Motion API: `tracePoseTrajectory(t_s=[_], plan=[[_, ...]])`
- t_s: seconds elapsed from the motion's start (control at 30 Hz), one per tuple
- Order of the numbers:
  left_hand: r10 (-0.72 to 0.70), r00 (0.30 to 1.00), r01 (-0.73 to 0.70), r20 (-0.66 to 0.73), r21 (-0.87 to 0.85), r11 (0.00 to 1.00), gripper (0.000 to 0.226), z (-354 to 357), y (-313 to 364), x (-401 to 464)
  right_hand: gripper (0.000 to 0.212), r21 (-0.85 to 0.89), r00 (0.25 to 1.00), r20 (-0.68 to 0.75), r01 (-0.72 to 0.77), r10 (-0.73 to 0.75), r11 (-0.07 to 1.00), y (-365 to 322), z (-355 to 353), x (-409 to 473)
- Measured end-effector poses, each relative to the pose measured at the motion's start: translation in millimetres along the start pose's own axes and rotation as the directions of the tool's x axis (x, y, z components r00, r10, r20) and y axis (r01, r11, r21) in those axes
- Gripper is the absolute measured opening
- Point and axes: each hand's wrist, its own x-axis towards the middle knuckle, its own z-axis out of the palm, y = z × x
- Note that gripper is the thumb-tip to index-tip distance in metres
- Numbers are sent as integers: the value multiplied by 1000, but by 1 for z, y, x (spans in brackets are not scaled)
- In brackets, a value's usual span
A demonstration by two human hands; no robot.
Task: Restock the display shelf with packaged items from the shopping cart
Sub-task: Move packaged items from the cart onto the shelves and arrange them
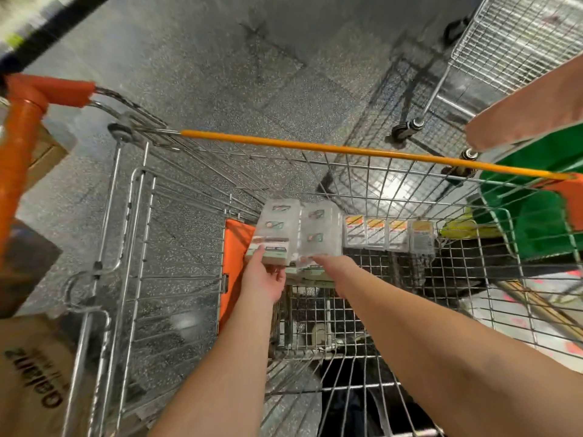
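Note:
Both my arms reach down into a wire shopping cart (176,234). My left hand (263,275) grips the near edge of a clear pack of packaged items with green labels (276,230). My right hand (331,263) holds the neighbouring clear pack (321,230); its fingers are hidden under the pack. More clear packs with orange-yellow labels (388,236) stand in a row to the right on the cart floor. The display shelf is not in view.
An orange handle (22,146) sits at the left and a yellow bar (347,149) crosses the cart's far rim. Cardboard boxes (34,373) stand at the left. A green tub (542,197) lies at right, and a second wire cart (504,48) stands beyond it.

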Motion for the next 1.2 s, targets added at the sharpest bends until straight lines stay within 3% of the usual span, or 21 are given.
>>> tracePoseTrajectory(t_s=[0.13, 0.33, 0.57, 0.67, 0.73, 0.87, 1.0, 1.2], plan=[[18, 998, -15, 59, -42, 999, 40, 0, -1, -24, 42, 77, 997, 60, 53, -57, 996, 0, 3, -1], [42, 997, -43, 66, 17, 999, 34, -4, -10, -74, 35, 4, 977, 31, 210, -210, 978, 13, -41, -21], [80, 978, -86, 193, 24, 996, 30, 11, -65, -180, 25, 149, 900, 173, 378, -401, 914, 57, -158, -122], [145, 954, -165, 264, 55, 985, 13, 32, -90, -230, 25, 213, 855, 129, 471, -502, 856, 64, -212, -164], [191, 931, -216, 311, 47, 975, 4, 49, -113, -271, 13, 309, 817, 123, 508, -563, 804, 73, -250, -190], [267, 863, -310, 430, 31, 950, 6, 86, -158, -348, 5, 468, 698, 119, 587, -706, 660, 93, -327, -250], [338, 789, -418, 513, 45, 908, 6, 115, -196, -420, 19, 468, 583, 59, 700, -810, 539, 115, -393, -307], [377, 578, -514, 724, -36, 857, 20, 157, -236, -524, 27, 483, 455, -96, 799, -885, 358, 141, -480, -394]])
